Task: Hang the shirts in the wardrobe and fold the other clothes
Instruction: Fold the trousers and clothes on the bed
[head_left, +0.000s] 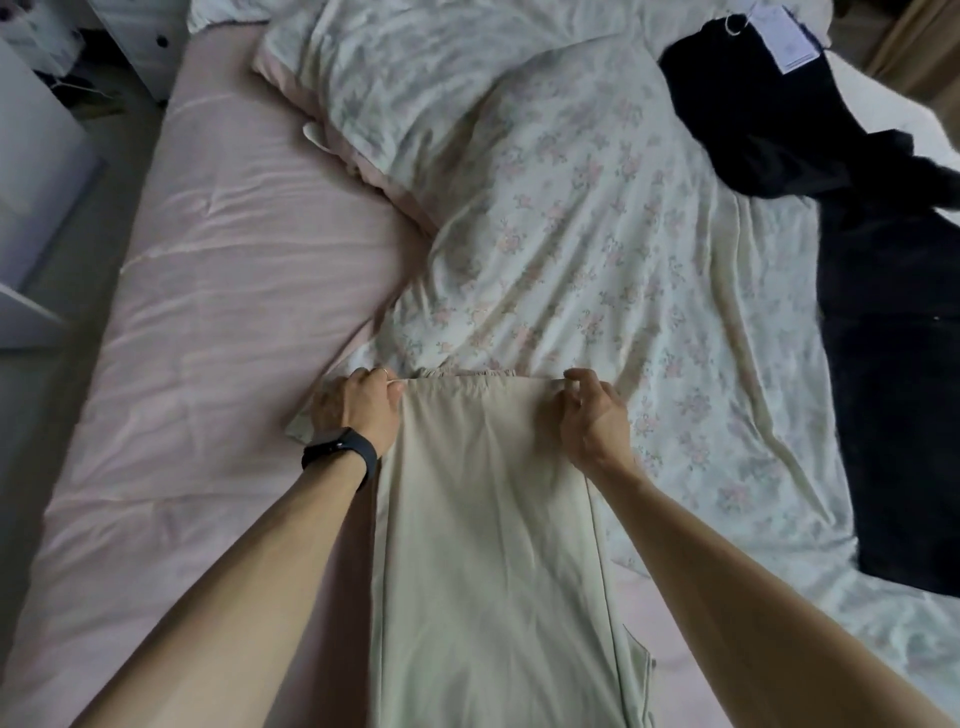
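Head camera: both arms reach out over the bed (234, 312), and the beige trousers (488, 519) lie lengthwise between them, their far end resting on the floral duvet (571, 234). The left hand (356, 410), with a black wristband (343, 452), pinches the far edge's left corner, and the right hand (592, 421) pinches the right corner, fingers (571, 382) curled on the cloth. A black garment (883, 260) sprawls well apart at the right

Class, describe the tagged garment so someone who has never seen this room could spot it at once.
Start at the bed; follow the floral duvet to its far right corner. A black garment lies there; unlike the dark garment nearer you and the beige trousers, it carries a white paper tag.
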